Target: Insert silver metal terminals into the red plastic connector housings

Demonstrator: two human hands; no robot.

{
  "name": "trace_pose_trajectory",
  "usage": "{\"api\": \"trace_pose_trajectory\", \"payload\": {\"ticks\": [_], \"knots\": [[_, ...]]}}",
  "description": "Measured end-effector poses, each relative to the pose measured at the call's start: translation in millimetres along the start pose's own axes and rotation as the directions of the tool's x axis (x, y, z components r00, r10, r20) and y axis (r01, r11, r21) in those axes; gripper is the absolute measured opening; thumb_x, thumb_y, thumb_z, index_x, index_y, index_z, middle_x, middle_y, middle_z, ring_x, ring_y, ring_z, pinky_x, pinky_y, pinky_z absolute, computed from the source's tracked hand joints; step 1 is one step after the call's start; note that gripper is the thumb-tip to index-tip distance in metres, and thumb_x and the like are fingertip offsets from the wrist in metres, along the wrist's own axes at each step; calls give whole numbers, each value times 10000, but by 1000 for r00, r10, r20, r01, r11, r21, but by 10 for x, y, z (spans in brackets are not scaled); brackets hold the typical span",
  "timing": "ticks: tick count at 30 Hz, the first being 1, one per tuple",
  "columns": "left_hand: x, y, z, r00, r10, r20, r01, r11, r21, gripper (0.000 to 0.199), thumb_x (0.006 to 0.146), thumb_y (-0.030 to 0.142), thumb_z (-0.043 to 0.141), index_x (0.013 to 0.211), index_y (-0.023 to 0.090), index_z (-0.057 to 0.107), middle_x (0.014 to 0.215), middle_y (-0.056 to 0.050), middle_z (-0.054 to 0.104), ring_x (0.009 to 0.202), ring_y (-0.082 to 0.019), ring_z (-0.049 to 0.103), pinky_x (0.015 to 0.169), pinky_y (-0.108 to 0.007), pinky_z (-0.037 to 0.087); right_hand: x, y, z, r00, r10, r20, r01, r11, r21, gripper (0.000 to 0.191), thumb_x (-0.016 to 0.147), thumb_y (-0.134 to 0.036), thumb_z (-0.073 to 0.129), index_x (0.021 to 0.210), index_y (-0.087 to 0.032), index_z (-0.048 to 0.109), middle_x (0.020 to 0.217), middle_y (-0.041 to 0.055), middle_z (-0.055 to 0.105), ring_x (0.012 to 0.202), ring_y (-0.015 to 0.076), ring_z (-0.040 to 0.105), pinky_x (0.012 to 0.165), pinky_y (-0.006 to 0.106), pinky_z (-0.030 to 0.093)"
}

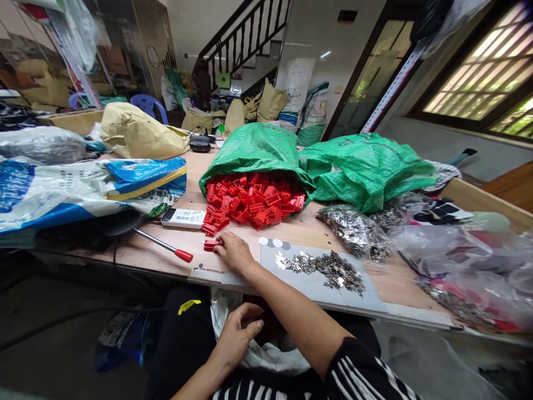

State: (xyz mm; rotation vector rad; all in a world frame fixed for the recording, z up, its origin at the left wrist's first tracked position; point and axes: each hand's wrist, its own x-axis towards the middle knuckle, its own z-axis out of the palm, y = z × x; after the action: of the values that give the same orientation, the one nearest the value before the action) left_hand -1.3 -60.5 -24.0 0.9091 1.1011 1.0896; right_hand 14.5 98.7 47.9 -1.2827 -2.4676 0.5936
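Observation:
My right hand (235, 253) reaches across to the table's front, its fingertips closed on a small red plastic part (211, 245). Just behind it, a heap of similar red plastic parts (254, 203) spills from the mouth of a green woven sack (258, 147). My left hand (236, 333) hovers over my lap, fingers loosely curled and thumb apart, with nothing visible in it. Below that hand, a white bag (272, 358) lies open between my legs; its inside is dark. Small shiny metal pieces (328, 269) lie on a grey sheet (368, 289) right of my right forearm.
A lever with a red grip (183, 255) sticks out left of my right hand, near a white phone-like device (183, 218). Another green sack (366, 166) and a clear bag of metal pieces (353, 228) stand at the right. A blue-white sack (83, 186) covers the left side.

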Motion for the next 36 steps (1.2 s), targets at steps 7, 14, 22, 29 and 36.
{"api": "trace_pose_trajectory", "payload": {"ticks": [7,14,22,29,36], "knots": [[26,182,55,991,-53,-124,27,979,-204,327,709,406,735,917,161,673,911,-91,714,915,-227,647,840,-344,471,-542,343,-290,998,2,-67,4,995,96,117,851,-252,601,944,-193,641,918,40,646,827,157,569,729,252,387],[-64,374,112,986,-36,-164,-64,823,-564,466,771,400,700,1175,230,541,1149,-99,665,1026,-240,657,963,-434,463,-1105,407,-418,978,-34,207,-108,767,633,204,863,-331,560,862,-159,671,775,6,658,706,138,565,659,234,426],[-11,385,63,967,-4,-255,-153,793,-590,338,750,315,734,1042,196,613,1100,-62,680,1073,-205,624,1000,-385,451,-943,396,-434,966,-46,253,-55,924,378,269,871,-351,541,746,-156,677,653,-6,631,604,118,521,536,204,354],[-82,204,-27,988,-96,-123,25,875,-484,324,715,343,761,892,165,556,898,-64,688,833,-194,684,760,-315,517,-140,71,-302,997,-63,50,65,997,-44,194,861,-249,574,1036,-206,646,1004,46,679,887,163,605,745,243,423],[-76,10,-97,987,-159,-6,140,890,-434,467,622,382,817,854,174,469,793,-38,669,654,-164,669,609,-279,509,350,-126,-53,1000,-4,9,5,979,-203,209,903,-254,503,1069,-188,612,1067,102,635,966,216,596,814,314,440]]}}
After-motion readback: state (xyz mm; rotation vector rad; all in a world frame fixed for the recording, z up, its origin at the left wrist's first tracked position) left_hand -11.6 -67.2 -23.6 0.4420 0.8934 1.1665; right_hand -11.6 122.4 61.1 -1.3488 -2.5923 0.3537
